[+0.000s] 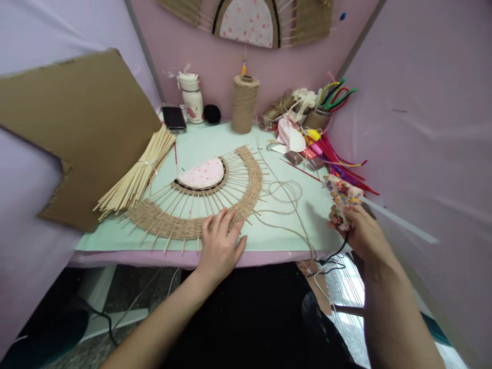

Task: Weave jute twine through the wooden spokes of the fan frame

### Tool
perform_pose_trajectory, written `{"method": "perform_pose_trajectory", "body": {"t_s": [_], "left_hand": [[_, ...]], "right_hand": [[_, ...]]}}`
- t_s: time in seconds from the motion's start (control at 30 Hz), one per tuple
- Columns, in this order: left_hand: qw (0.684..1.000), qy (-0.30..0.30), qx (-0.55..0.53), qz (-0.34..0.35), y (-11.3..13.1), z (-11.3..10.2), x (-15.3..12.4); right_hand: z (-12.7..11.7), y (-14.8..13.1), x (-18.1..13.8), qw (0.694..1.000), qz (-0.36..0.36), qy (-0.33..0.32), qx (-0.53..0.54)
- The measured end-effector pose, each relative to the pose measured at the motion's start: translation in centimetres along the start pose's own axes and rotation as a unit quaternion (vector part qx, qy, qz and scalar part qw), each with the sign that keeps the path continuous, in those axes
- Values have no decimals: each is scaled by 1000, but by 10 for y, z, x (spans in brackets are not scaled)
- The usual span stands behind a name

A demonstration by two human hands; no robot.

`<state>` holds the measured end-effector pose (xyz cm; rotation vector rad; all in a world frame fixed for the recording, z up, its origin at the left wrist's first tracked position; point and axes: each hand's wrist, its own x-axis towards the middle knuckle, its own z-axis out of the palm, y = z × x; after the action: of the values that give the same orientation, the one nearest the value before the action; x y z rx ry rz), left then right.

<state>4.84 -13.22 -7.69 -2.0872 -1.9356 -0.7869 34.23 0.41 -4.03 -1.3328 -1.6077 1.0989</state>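
A half-round woven piece [255,179] lies on the pale green table cover, with thin sticks fanning out from a pink spotted half-circle [203,174] edged in black. My left hand [221,236] rests with spread fingers on the lower part of its twine band. At the table's right edge my right hand [355,225] is wrapped round a hot glue gun [340,192] covered in a colourful pattern. A long translucent glue stick [400,220] sticks out of its back, and a black cord hangs from the handle. Loose twine [286,197] trails from the woven piece's right side.
Bundled sticks [138,171] and a large cardboard sheet [80,128] are at the left. Along the back stand a white bottle [191,100] and a twine spool [245,105]. Pipe cleaners [342,159] and a pot of scissors [319,119] sit at the right.
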Motion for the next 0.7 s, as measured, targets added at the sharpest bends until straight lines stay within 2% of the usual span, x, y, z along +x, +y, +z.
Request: {"method": "perform_pose_trajectory", "body": {"t_s": [0.07, 0.1, 0.17, 0.27, 0.4, 0.7], "left_hand": [[1000, -12, -1, -3, 0, 0, -1], [1000, -17, -2, -4, 0, -1, -1], [1000, -27, -5, -5, -1, -1, -1], [999, -32, -10, -8, -2, -1, -2], [999, -34, -16, -10, -3, 0, -3], [999, -29, -22, -9, -4, 1, -6]], "right_hand": [[21, -13, -11, 991, 46, -58, 110], [31, -18, -17, 985, 66, -92, 128], [50, -27, -30, 978, 86, -164, 101], [73, -35, -45, 966, 90, -242, -17], [90, -37, -49, 964, 75, -227, -115], [97, -37, -37, 962, 13, -231, -144]]}}
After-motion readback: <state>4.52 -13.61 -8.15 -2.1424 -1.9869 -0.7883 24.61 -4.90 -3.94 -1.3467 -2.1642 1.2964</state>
